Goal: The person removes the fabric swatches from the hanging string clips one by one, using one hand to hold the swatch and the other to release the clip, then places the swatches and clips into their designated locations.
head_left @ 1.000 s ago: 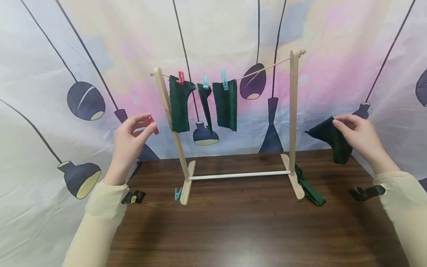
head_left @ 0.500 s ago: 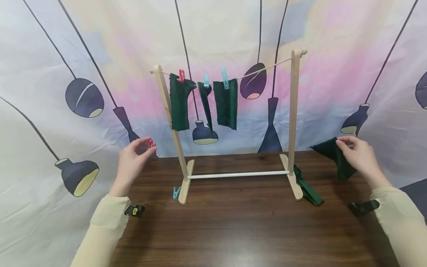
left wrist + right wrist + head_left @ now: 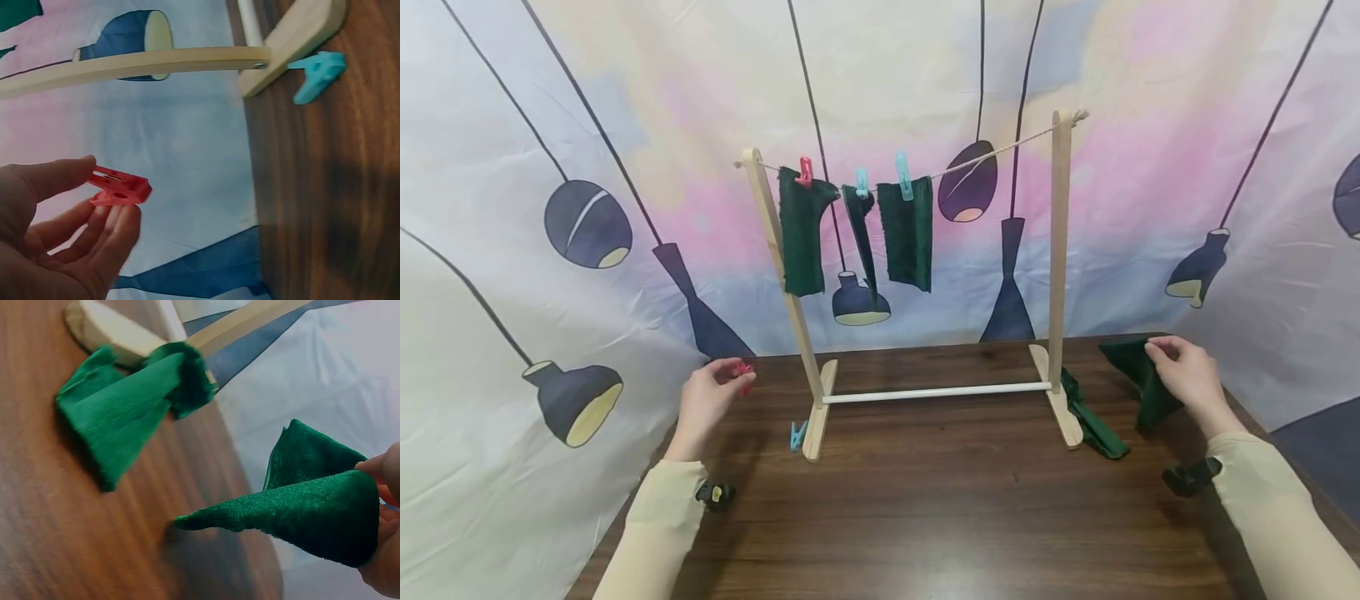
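Between thumb and fingers, my left hand pinches a red clothespin, left of the wooden rack's left foot. My right hand pinches a dark green cloth by its edge, and the cloth droops in folds at the table's right side. A second green cloth lies crumpled by the rack's right foot. On the rack's string hang three green cloth pieces, the left one under a red clothespin, the others under blue clothespins. A blue clothespin lies beside the left foot.
The small drying rack has a left post, a taller-looking right post and a white crossbar low between them. It stands on a dark wooden table. A lamp-printed backdrop encloses the back and sides.
Both hands have come down toward the table, the left with the red clothespin and slightly rightward, the right with the green cloth. The hanging cloths and the rack stay put.
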`<state>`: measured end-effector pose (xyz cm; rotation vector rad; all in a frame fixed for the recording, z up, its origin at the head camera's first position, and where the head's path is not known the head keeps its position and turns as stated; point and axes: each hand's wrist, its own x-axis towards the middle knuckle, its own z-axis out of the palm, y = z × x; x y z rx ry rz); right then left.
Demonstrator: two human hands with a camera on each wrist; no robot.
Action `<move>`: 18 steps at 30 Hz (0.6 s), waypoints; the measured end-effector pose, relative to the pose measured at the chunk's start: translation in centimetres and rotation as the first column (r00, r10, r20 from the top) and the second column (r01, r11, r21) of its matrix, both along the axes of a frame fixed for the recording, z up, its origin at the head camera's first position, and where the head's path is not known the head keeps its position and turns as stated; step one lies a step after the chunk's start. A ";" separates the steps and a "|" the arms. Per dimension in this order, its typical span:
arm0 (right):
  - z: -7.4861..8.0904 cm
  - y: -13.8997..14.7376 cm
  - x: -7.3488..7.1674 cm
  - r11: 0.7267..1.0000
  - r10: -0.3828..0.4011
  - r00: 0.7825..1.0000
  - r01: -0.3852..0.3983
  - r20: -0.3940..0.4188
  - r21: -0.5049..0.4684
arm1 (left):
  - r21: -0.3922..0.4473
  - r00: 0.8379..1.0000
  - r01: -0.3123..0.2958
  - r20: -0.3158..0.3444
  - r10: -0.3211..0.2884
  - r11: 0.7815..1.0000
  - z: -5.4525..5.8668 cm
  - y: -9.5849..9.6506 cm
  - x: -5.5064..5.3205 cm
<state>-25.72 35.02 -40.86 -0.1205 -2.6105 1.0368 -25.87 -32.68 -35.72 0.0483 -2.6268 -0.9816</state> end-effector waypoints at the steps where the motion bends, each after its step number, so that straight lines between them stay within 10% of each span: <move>1: -0.3 0.0 -0.1 1.000 -0.006 1.000 0.006 0.008 0.000 | 0.007 1.000 -0.007 0.018 0.007 1.000 -0.2 0.0 0.0; 18: -4.4 -0.2 -1.3 0.997 0.023 1.000 -0.022 -0.003 0.074 | 0.035 0.974 -0.011 0.227 0.003 0.999 -4.8 1.0 -1.2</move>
